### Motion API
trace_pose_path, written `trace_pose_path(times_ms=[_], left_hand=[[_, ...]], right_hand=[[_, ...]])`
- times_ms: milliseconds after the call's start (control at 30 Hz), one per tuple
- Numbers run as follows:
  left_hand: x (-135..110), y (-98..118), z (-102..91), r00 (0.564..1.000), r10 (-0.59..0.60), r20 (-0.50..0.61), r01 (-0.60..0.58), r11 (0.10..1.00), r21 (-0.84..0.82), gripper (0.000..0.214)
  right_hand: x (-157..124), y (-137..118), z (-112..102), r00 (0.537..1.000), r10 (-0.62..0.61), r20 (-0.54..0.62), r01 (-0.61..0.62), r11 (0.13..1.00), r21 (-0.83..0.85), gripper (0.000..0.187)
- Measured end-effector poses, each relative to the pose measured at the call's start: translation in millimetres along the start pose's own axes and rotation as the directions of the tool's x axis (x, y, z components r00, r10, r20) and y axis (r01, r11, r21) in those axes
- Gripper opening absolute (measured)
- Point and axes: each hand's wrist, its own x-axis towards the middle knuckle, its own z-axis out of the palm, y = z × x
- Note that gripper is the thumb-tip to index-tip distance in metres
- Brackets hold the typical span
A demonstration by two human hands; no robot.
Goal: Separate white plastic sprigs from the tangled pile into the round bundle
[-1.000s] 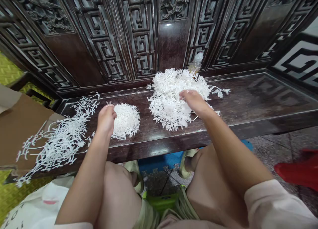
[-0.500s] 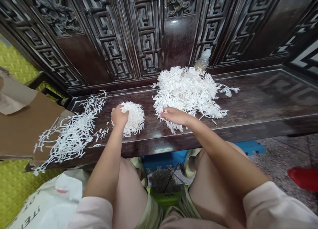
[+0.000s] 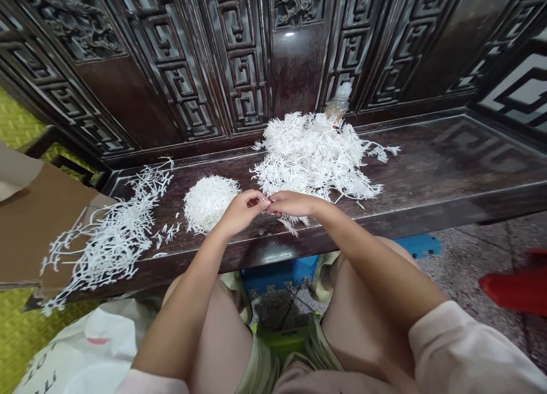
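Obs. from head view. The left hand (image 3: pixel 240 211) and right hand (image 3: pixel 294 203) are held fingertip to fingertip over the front part of the dark wood bench (image 3: pixel 448 171), above the knees. A white sprig (image 3: pixel 294 223) is pinched btwn thumb and forefinger of each hand. The other fingers are curled in, not spread. The exact contact pt is hidden by the fingers.

The sprig's branches are seen below the right hand, touching the front edge of the large pile (image 3: pixel 311 154) of similar white sprigs at ctr of bench. A small mound (image 3: pixel 208 203) of short white bits is located just beside the left hand, on its left, apart from the large pile.

Thin branched stems (image 3: pixel 106 240) are spread at the bench's left end, partly over a cardboard box (image 3: pixel 29 228). A few loose bits are seen btwn stems and mound. A clear bottle (image 3: pixel 341 100) is stood behind the large pile, against the carved panel (image 3: pixel 239 69).

Below the bench are noted a blue stool (image 3: pixel 277 275), a white bag (image 3: pixel 81 354) and, at right, a red item (image 3: pixel 517 288), type not determinable.
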Motion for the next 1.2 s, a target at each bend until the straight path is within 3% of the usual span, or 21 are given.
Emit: trace_pose_path(times_ms=[233,400,500,767,933,1067,1200], left_hand=[[0.5,-5.5,-9.3,0.991,-0.072,-0.113,0.061,0.993,-0.097,0.026],[-0.3,-7.2,-15.1,0.979,-0.101,-0.178,0.072,0.984,-0.161,0.027],[-1.1,-6.0,-15.6,0.994,-0.076,-0.075,0.066,0.989,-0.133,0.028],[-2.3,-0.5,-13.7,0.984,-0.100,0.144,0.117,0.986,-0.115,0.028],[-0.5,-0.4,-12.1,0.975,-0.110,0.192,0.142,0.977,-0.162,0.025],[-0.1,-0.3,-11.1,0.967,-0.090,0.239,0.152,0.954,-0.258,0.023],[-0.1,1.3,-11.8,0.955,-0.099,0.279,0.168,0.957,-0.235,0.022]], right_hand=[[-6.1,-3.3,-5.0,0.995,-0.095,0.019,0.093,0.993,0.079,0.025],[-3.8,-4.2,-4.1,0.977,-0.130,-0.171,0.147,0.985,0.091,0.027],[-1.8,-3.7,-2.9,0.961,-0.170,-0.218,0.183,0.982,0.043,0.024],[0.3,2.4,-0.2,0.966,-0.200,-0.162,0.205,0.979,0.013,0.025],[-4.5,-2.5,0.5,0.982,-0.165,-0.094,0.168,0.985,0.031,0.027],[-11.6,-10.2,-0.2,0.980,-0.158,-0.122,0.166,0.984,0.059,0.026],[-15.3,-13.7,-0.8,0.983,-0.145,-0.111,0.156,0.982,0.105,0.025]])
